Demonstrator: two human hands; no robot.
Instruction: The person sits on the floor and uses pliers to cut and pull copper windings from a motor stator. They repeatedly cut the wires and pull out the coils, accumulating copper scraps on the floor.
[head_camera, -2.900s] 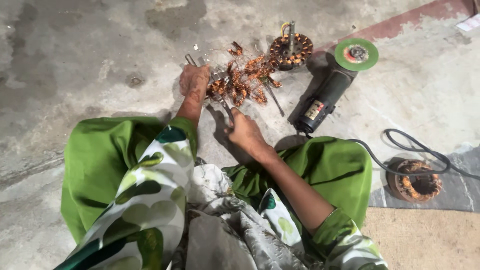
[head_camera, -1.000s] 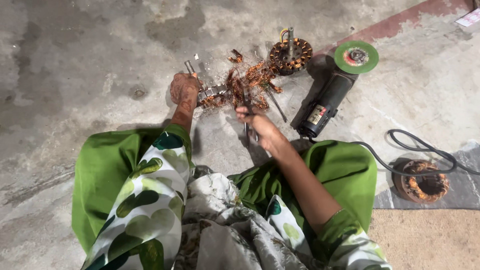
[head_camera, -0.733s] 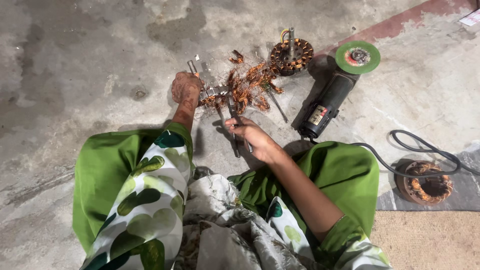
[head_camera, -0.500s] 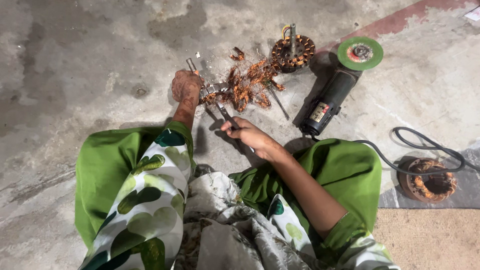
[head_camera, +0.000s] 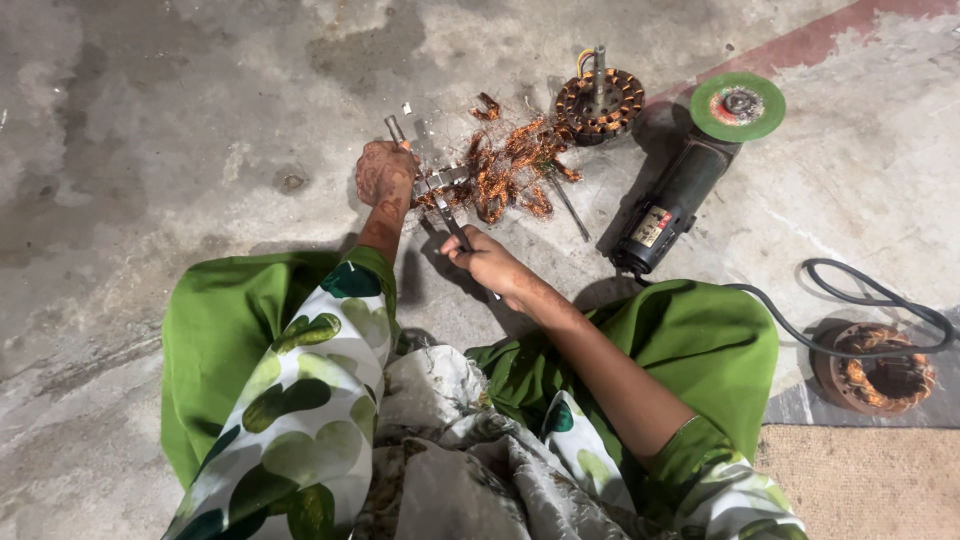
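Sitting on stained concrete floor (head_camera: 150, 150), both hands' fingers clamp metal tools (head_camera: 450, 215) over copper wire (head_camera: 505, 175).

The person wears bright green clothes. The green trousers are loose and baggy, with soft folds over both knees. Over them hangs a long top that is white with big green leaf shapes, some dark green and some light green. A pale cloth with a faint grey pattern lies bunched up in the lap. The sleeves are short and end near the elbows, so both forearms are bare. The left hand (head_camera: 385, 172) has dark drawn patterns on its back and down the wrist. The right hand (head_camera: 490, 262) shows no rings or bands.
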